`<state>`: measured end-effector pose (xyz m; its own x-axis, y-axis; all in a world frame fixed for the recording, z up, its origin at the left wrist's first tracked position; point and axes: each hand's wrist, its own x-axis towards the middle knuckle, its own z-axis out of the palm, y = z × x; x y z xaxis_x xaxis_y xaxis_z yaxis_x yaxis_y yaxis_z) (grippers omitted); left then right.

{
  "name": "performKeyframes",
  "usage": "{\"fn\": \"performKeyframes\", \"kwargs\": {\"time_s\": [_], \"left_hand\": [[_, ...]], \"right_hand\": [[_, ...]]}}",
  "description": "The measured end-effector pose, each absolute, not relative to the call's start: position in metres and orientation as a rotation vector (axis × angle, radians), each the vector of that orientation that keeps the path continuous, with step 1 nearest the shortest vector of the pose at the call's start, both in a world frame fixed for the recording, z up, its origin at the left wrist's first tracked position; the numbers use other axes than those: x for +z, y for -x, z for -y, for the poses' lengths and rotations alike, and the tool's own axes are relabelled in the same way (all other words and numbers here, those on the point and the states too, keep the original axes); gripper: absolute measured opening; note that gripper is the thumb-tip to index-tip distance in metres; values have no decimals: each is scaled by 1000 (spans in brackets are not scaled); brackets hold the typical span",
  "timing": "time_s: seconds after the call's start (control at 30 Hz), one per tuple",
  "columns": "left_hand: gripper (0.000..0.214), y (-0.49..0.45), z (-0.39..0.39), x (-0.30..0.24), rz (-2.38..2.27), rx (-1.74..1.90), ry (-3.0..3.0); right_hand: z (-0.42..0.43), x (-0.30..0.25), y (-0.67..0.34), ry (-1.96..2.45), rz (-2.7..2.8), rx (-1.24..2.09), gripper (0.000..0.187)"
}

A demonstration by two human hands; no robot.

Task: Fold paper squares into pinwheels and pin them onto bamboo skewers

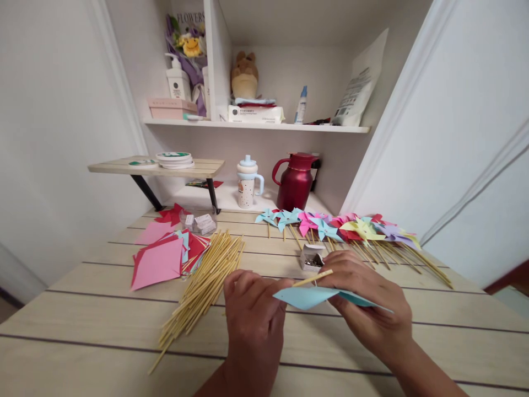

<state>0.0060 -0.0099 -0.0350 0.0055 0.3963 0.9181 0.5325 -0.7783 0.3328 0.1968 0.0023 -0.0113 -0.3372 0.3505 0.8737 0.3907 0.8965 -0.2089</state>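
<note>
My right hand [367,300] pinches a light blue paper pinwheel [306,298], seen nearly edge-on, fingers above and thumb below. Behind the paper a thin wooden stick [316,277] slants down to the left, its tip by my right fingers. The stick runs toward my left hand [254,314], whose curled fingers are closed around its lower part; the grip itself is mostly hidden. A bit of thin metal, perhaps a pin, shows between stick and paper. Just beyond my hands stands a small open white box [312,258] with small metal pieces inside.
Loose sticks [202,284] lie left of my hands, beside pink and red paper squares [159,264]. A clear container [202,221] holds small white boxes. Finished pinwheels [322,227] line the back right. Behind are a cup [247,187], a red jug [295,182] and a small raised shelf [206,167].
</note>
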Motion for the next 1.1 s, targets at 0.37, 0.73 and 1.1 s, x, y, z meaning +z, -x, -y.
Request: {"fn": "performKeyframes", "kwargs": {"time_s": [0.37,0.73,1.1], "left_hand": [[27,-5,9,-37,968,-1870,2183],[18,4,14,-26,914,-1663,2074],[18,9,17,-24,800,-1593,1971]], "right_hand": [[-2,-12,-196,561,1911,-16,27],[-3,-16,-198,531,1929,60,29],[1,-17,-196,528,1894,68,26]]}}
